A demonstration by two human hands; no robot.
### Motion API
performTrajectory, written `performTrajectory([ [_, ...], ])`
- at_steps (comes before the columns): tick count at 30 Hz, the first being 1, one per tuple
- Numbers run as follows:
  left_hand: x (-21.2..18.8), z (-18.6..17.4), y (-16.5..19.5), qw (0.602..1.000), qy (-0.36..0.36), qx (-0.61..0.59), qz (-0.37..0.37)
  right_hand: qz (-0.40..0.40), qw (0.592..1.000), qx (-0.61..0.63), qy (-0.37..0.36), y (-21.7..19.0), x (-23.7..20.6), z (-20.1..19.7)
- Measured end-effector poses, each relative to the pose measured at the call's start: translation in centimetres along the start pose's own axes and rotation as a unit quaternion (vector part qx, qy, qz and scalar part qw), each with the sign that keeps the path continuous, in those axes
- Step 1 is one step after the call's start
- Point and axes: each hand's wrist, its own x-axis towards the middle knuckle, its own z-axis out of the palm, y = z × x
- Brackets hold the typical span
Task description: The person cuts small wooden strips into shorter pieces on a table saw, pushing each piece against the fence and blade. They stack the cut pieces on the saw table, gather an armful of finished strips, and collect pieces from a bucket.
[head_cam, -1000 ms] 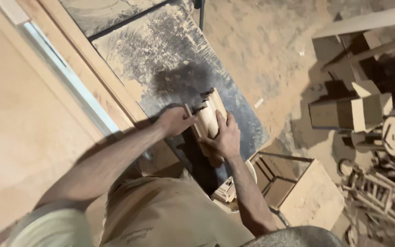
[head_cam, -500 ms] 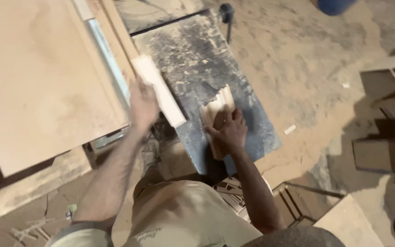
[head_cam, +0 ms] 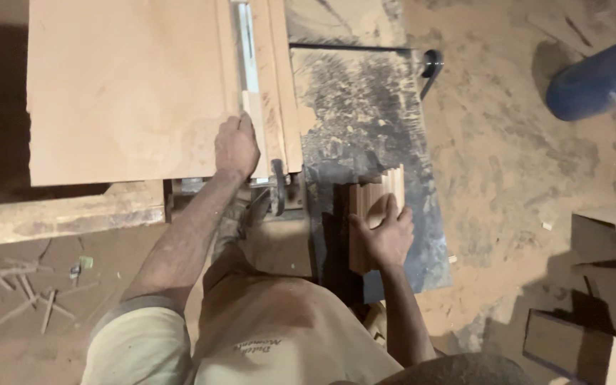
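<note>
Item 1: left hand (head_cam: 236,146), fingers curled down over the near end of a narrow pale wooden strip (head_cam: 254,121) lying along the right edge of a broad flat plywood sheet (head_cam: 126,85); the strip sits beside a thin metal rail (head_cam: 245,43) and 2 further long timber battens (head_cam: 276,78).

Item 2: right hand (head_cam: 386,232), palm down, fingers spread and pressed over a stack of short reddish-brown wooden slats (head_cam: 372,207) standing on edge on the dark, sawdust-strewn metal counter (head_cam: 365,107). The fingers lie flat on the stack rather than closed around it.

Step in hand, as I judge it: setting the strip against the rail while the stack is steadied. Any further move would call for a firm press on the strip and the stack kept from toppling.

Item 3: blue plastic drum (head_cam: 604,75), cut off at the upper right. Item 4: wooden boxes (head_cam: 607,285), partly out of frame at the right. Item 5: loose offcuts (head_cam: 16,292) on the sandy floor (head_cam: 507,164).

Hard to make out: the dark clamp-like fitting below the battens, and how many slats the stack holds.
</note>
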Motion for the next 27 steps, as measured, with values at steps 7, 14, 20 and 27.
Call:
performTrajectory([
  [7, 1.6, 0.4, -1.1, 0.986, 0.051, 0.081, 0.137, -0.042, 0.999, -0.013, 0.010, 1.4, 1.4, 2.6],
  [14, 9.9, 1.2, -2.2, 0.976, 0.018, 0.170, 0.136, -0.022, 0.999, 0.022, -0.013, 2.2, 2.4, 4.1],
  [20, 18.0, 0.2, -2.7, 0.978, 0.010, 0.144, 0.149, -0.056, 0.997, -0.049, 0.023, 1.9, 3.0, 4.9],
  [27, 28.7, 0.9, -4.9, 0.969, 0.041, 0.177, 0.167, -0.010, 1.000, -0.003, 0.004, 0.8, 4.4, 4.6],
])
